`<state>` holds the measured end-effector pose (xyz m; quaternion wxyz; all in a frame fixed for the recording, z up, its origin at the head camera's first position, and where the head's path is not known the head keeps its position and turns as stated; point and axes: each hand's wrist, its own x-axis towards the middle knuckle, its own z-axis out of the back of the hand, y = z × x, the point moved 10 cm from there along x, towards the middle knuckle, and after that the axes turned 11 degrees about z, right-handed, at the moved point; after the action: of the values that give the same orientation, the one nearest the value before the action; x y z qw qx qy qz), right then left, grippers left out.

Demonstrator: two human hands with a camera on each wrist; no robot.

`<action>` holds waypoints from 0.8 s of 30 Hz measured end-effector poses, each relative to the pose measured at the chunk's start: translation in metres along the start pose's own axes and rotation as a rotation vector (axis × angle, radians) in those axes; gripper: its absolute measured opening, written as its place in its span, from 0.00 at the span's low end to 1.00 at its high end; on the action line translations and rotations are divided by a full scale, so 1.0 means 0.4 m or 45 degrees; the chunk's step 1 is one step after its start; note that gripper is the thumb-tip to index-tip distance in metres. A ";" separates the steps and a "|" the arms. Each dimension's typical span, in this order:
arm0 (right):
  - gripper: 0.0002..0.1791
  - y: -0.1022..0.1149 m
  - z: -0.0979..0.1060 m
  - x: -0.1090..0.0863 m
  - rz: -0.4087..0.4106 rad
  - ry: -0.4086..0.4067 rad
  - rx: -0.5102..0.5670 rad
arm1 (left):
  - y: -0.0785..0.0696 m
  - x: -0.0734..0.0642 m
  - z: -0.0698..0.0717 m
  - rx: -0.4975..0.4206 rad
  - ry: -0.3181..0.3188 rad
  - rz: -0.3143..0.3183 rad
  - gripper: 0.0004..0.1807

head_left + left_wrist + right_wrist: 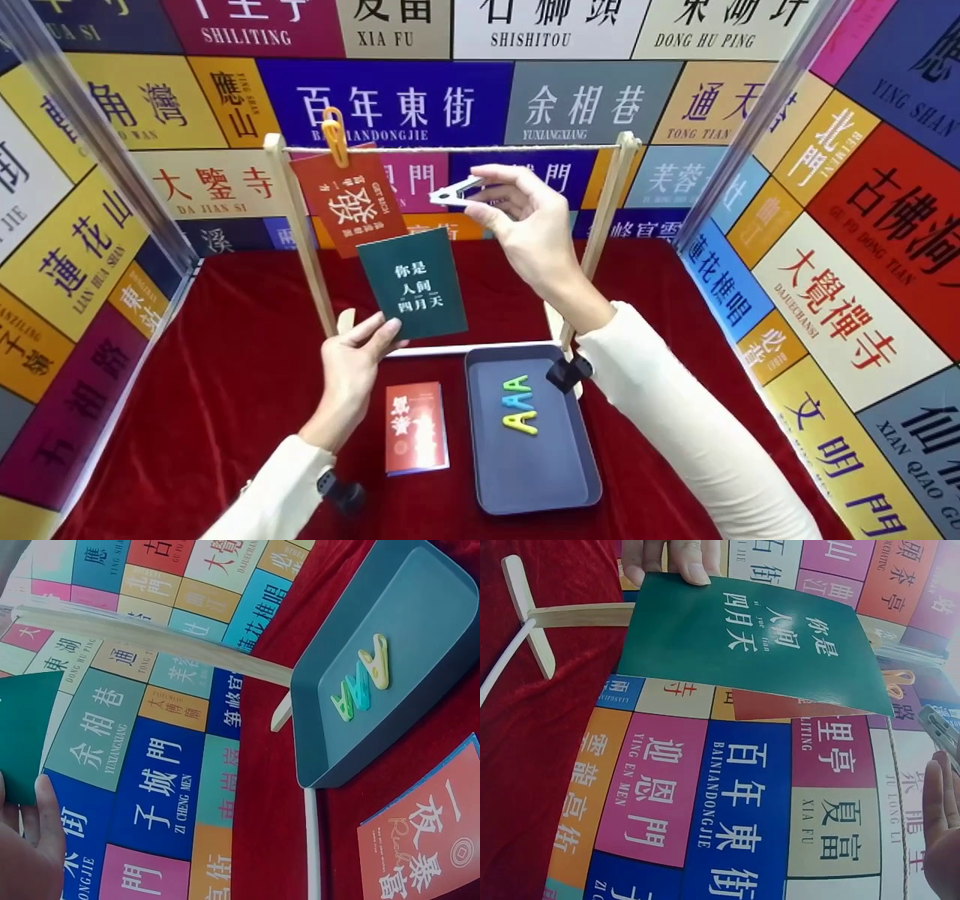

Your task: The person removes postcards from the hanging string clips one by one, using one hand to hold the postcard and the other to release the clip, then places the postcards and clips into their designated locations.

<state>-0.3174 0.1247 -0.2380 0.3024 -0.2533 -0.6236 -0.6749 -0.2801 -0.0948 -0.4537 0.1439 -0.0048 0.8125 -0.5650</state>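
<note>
My left hand [358, 352] pinches the lower left corner of a dark green card [420, 289] with white characters, held upright before the wooden rack. My right hand [529, 217] pinches a white clothespin [454, 193] just below the rope [510, 149], right of the card. A red card [352, 199] hangs from the rope's left end under an orange clothespin [336, 139], partly covered by the green card in the right wrist view. In the right wrist view the clothespin [937, 727] shows at the right edge, near the card's corner.
A grey tray [536, 472] on the red cloth holds a green, a blue and a yellow clothespin [520, 424]. Left of it lies a small stack of red cards [416, 427]. The rack's wooden posts [304, 240] stand at both sides, before walls of coloured signs.
</note>
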 end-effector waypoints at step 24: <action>0.21 0.002 0.036 -0.090 0.008 -0.035 -0.018 | 0.010 -0.037 0.021 0.057 -0.039 0.020 0.20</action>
<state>-0.2927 0.1422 -0.2620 0.2940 -0.2667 -0.6222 -0.6748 -0.2634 -0.0983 -0.4568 0.1607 -0.0040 0.7974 -0.5816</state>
